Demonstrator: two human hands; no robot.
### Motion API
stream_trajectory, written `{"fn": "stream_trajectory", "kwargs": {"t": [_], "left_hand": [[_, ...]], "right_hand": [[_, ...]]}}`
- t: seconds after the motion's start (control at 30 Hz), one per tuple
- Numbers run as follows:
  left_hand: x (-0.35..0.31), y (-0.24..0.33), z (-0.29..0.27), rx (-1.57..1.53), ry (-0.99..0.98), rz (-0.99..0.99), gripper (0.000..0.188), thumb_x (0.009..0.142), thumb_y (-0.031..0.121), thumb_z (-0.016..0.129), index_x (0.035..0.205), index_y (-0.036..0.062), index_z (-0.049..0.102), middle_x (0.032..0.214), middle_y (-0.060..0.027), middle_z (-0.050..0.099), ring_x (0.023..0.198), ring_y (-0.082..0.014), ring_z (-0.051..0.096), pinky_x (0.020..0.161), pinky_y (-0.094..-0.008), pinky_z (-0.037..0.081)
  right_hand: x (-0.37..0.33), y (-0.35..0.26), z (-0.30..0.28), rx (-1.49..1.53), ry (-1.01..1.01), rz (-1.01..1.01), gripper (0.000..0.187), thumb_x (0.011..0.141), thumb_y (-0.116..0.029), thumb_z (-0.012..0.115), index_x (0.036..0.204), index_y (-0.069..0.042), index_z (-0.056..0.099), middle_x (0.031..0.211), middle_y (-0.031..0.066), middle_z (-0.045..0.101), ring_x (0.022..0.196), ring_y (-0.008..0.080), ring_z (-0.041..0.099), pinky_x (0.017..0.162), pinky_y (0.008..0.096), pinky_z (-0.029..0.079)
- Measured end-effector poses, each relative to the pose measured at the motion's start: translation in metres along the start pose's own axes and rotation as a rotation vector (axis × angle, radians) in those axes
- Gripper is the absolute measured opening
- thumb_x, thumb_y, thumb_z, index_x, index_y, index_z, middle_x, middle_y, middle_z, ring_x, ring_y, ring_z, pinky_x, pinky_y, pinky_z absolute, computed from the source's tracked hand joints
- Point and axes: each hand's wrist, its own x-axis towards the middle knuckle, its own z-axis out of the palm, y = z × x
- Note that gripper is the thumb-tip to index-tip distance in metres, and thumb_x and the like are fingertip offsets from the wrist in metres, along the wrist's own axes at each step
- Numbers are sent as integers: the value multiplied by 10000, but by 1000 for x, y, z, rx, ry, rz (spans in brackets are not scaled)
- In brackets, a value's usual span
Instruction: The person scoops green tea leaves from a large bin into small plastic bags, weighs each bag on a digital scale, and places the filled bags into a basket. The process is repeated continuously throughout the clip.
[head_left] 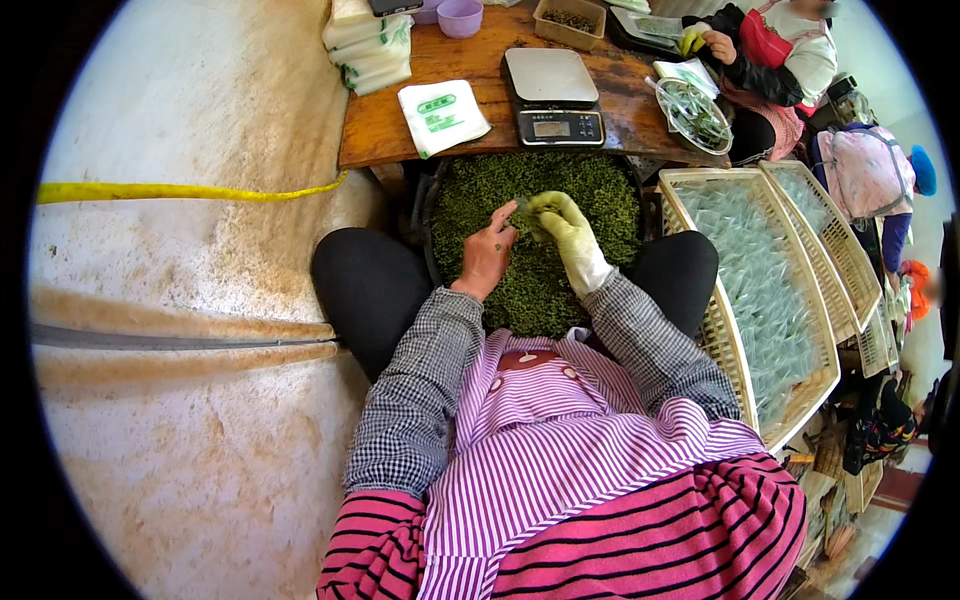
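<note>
1. Striped apron (560,450) nearest my camera; beyond it, left knee (365,290) and right knee (682,265) flank the tub.
2. Left hand (486,257), bare: fingers partly extended, tips at the packet's left side. From my remote view I cannot tell whether they grip.
3. Right hand (572,238), yellow-gloved: fingers curled, apparently pinching the packet.
4. Small clear packet (528,218): between both sets of fingertips, above the tub; neither hand clearly nearer. Long axis unreadable, fingers covering part.
5. Dark tub (428,222), holding small green pieces (470,190), directly below the packet.
6. Pale crate (728,350) of clear packets (755,280), just beyond the right knee.
7. Desk (450,60) edge bounds reach past the tub; scale (552,75) stands ahead, printed bag (442,115) left of it.
8. Co-worker's hand (718,46): far right, well apart.
</note>
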Motion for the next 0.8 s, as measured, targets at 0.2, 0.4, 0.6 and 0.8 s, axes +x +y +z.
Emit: {"fn": "stream_trajectory", "kwargs": {"t": [0.2, 0.4, 0.6, 0.8], "left_hand": [[-2, 3, -6, -3, -14, -41, 40, 777, -21, 613, 776, 17, 604, 1332, -111, 520, 747, -273, 670, 627, -368, 553], [-2, 4, -3, -22, -39, -37, 69, 756, -29, 610, 794, 26, 594, 1343, -83, 514, 712, -283, 658, 617, -367, 541], [0, 17, -14, 77, -150, -24, 142, 764, -21, 650, 887, 39, 613, 1318, -89, 524, 810, -256, 672, 643, -345, 564], [6, 40, -25, -167, 259, 251, 324, 790, 51, 699, 1101, 81, 614, 1326, -86, 512, 789, -229, 669, 609, -313, 566]], "right_hand": [[17, -18, 1, -1365, -95, -304, 382, 747, -118, 620, 1127, -151, 638, 1381, 106, 473, 1298, 380, 376, 1040, 443, 358], [33, -15, -12, -1188, 166, -396, 344, 787, -136, 622, 1129, -100, 633, 1197, 143, 601, 1044, 332, 597, 855, 384, 507], [45, -10, 4, -1122, -121, -10, 311, 892, -131, 550, 1192, -68, 606, 1078, 159, 658, 973, 284, 640, 808, 353, 509], [55, -75, -22, -591, 227, -243, 213, 911, -93, 547, 1080, -2, 638, 994, 137, 683, 892, 208, 649, 772, 309, 500]]}}
